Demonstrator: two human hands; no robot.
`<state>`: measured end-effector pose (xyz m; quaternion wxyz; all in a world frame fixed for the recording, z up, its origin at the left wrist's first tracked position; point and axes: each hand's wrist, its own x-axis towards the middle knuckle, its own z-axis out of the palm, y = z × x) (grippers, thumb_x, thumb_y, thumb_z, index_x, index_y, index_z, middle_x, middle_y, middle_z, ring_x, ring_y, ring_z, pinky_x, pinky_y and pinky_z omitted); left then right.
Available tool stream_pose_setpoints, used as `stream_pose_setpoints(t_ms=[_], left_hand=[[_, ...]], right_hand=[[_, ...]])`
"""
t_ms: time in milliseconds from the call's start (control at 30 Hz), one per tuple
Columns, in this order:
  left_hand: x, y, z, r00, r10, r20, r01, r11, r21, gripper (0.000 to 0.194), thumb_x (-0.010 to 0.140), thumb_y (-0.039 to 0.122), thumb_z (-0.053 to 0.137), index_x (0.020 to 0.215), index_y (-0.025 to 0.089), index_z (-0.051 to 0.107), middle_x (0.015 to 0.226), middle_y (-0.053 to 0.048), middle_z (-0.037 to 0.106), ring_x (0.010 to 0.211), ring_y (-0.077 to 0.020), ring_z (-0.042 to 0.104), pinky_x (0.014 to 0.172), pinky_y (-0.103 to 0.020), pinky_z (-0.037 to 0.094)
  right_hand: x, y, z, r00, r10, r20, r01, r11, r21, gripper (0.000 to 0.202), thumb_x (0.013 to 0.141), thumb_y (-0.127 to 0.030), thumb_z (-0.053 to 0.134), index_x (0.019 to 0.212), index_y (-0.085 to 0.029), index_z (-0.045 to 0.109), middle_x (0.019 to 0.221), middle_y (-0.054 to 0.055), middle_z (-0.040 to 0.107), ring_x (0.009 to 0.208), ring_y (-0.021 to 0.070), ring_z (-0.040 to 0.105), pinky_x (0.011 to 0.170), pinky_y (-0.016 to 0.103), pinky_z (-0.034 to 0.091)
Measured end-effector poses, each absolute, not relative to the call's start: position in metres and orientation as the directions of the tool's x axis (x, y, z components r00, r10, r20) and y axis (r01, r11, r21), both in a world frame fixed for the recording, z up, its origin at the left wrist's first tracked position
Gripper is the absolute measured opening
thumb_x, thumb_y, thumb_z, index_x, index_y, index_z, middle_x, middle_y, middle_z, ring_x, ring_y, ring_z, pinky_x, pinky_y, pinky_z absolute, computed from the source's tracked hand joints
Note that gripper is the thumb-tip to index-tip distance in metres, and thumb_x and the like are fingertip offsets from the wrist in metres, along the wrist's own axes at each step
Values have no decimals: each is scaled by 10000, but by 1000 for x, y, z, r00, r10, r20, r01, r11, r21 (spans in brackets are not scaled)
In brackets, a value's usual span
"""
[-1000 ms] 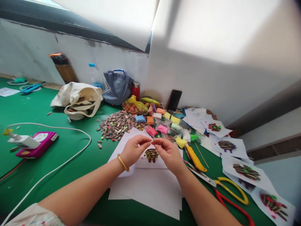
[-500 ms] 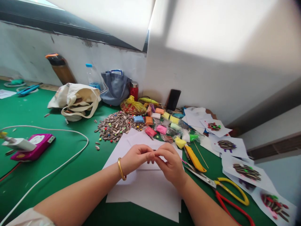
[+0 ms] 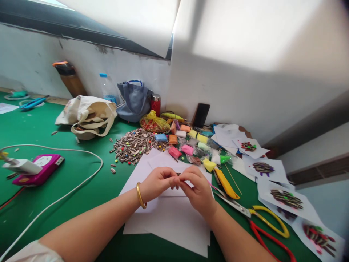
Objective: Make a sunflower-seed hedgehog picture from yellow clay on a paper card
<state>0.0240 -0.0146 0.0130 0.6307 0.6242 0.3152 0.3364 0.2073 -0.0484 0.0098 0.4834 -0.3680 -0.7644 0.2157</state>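
My left hand (image 3: 163, 182) and my right hand (image 3: 196, 187) meet above a stack of white paper (image 3: 171, 225), fingertips pinched together. Between them shows a sliver of a dark striped sunflower seed (image 3: 178, 174); the fingers cover most of it. Beyond the paper's far left edge lies a heap of sunflower seeds (image 3: 133, 145) with small coloured balls among them. Packets of coloured clay, among them a pink one (image 3: 187, 149) and a blue one (image 3: 160, 138), spread behind my hands.
Scissors (image 3: 247, 211) and a yellow utility knife (image 3: 226, 183) lie right of my right hand. Papers with seed figures (image 3: 286, 198) line the right side. A white cable (image 3: 100, 163) loops at left. Bags (image 3: 133, 103), bottles and a phone (image 3: 201, 114) stand along the wall.
Hardly anything differs. My fingers have shifted very slightly, and a bit more of the seed shows between them.
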Motion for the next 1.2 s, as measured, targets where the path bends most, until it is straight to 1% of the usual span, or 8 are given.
stream_pose_setpoints(t_ms=[167, 300, 433, 600, 733, 967, 1100, 1200], left_hand=[[23, -14, 16, 604, 796, 41, -29, -30, 999, 319, 811, 427, 662, 764, 112, 675, 697, -42, 641, 659, -130, 565, 662, -260, 469], [23, -14, 15, 567, 823, 25, -38, -4, 999, 330, 775, 446, 696, 728, 123, 645, 673, -33, 643, 639, -129, 568, 625, -249, 462], [23, -14, 14, 554, 833, 17, -15, -11, 1000, 361, 746, 474, 714, 705, 122, 646, 650, -30, 634, 623, -131, 567, 599, -243, 454], [24, -15, 16, 587, 809, 22, -40, 1, 999, 332, 792, 444, 680, 783, 112, 678, 692, -45, 644, 656, -142, 578, 651, -269, 474], [24, -14, 16, 564, 825, 18, -41, 6, 999, 339, 805, 449, 666, 741, 117, 658, 671, -39, 638, 643, -137, 570, 645, -262, 466], [24, -14, 18, 592, 805, 29, -8, -30, 1000, 315, 835, 423, 635, 755, 120, 673, 704, -40, 643, 679, -141, 576, 690, -269, 467], [25, -14, 19, 586, 810, -5, -15, 17, 1000, 301, 836, 413, 635, 763, 124, 678, 697, -34, 639, 676, -138, 568, 688, -266, 466], [26, -15, 19, 568, 823, -28, -38, 60, 997, 296, 827, 406, 646, 740, 124, 671, 679, -31, 644, 666, -134, 571, 676, -256, 462]], right_hand=[[206, -48, 11, -233, 755, 613, 372, 652, -661, 85, 863, -180, 657, 924, -236, 679, 810, 21, 609, 783, 160, 567, 708, 312, 479], [206, -49, 13, -279, 770, 573, 393, 636, -664, 133, 884, -200, 632, 994, -248, 689, 816, 28, 631, 796, 170, 577, 726, 327, 484], [206, -49, 11, -290, 780, 555, 403, 625, -668, 101, 892, -211, 619, 945, -243, 698, 810, 38, 624, 787, 177, 574, 709, 332, 484], [207, -49, 9, -235, 754, 614, 388, 652, -651, 110, 881, -191, 629, 954, -251, 687, 811, 31, 609, 784, 172, 571, 713, 327, 489], [207, -48, 13, -255, 760, 598, 399, 646, -651, 152, 889, -199, 619, 1013, -251, 690, 819, 35, 620, 793, 175, 574, 729, 329, 487], [208, -48, 14, -241, 767, 595, 409, 636, -654, 90, 896, -233, 616, 929, -235, 699, 802, 39, 630, 794, 179, 578, 727, 331, 484], [208, -47, 14, -235, 771, 593, 410, 631, -658, 93, 883, -251, 641, 951, -246, 703, 798, 33, 639, 802, 179, 579, 734, 329, 488], [209, -46, 14, -249, 765, 593, 410, 638, -651, 150, 882, -252, 644, 1023, -255, 697, 813, 31, 647, 799, 176, 581, 735, 327, 487]])
